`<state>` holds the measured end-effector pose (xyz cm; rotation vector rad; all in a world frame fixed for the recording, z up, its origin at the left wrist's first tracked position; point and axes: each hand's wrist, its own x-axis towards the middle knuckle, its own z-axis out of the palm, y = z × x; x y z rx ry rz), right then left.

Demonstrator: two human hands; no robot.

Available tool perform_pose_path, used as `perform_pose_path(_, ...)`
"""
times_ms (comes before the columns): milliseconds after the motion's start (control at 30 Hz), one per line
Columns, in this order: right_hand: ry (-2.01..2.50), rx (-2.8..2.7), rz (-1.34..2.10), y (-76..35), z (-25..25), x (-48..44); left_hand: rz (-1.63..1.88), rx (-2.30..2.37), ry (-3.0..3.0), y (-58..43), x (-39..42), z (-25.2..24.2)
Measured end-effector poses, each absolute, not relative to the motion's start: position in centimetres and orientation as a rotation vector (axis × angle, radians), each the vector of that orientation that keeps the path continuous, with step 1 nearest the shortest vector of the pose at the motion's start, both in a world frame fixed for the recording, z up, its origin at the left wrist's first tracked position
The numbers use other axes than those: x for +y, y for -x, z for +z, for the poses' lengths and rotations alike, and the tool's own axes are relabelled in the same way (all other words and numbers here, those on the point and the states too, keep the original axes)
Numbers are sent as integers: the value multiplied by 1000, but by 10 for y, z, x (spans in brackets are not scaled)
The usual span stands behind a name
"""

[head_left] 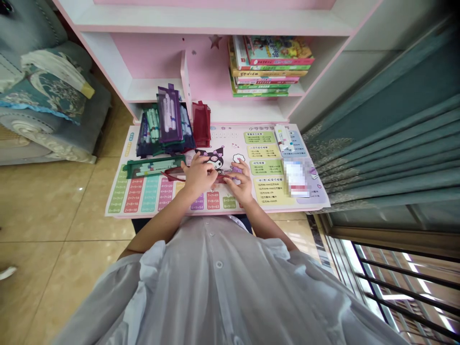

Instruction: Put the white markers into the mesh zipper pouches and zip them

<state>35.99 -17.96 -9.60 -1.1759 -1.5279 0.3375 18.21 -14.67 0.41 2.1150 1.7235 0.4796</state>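
Crosswise, a slim dark-red mesh pouch (pixel 173 175) lies flat, its long axis running left to right, gripped by the curled left hand (pixel 197 176) and right hand (pixel 239 181).

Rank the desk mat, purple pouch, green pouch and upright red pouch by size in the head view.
1. Printed desk mat
2. Purple mesh pouch and green mesh pouch: too alike to rank
3. Upright red mesh pouch

1. A printed desk mat (pixel 264 191) covers the surface (pixel 283 115).
2. Zip pouches (pixel 167 127) stack on its back left, another pouch (pixel 154 166) lying in front of them.
3. One more pouch (pixel 172 175) lies between my left grip (pixel 197 176) and right grip (pixel 239 181).
4. Books (pixel 268 67) sit on the shelf (pixel 151 91) behind.
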Motion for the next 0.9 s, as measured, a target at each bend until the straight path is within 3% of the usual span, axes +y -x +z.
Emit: perform_pose_path(900,1190,-1538,283,-360,-94,-180,581,1803,-2053,-165,-155,8)
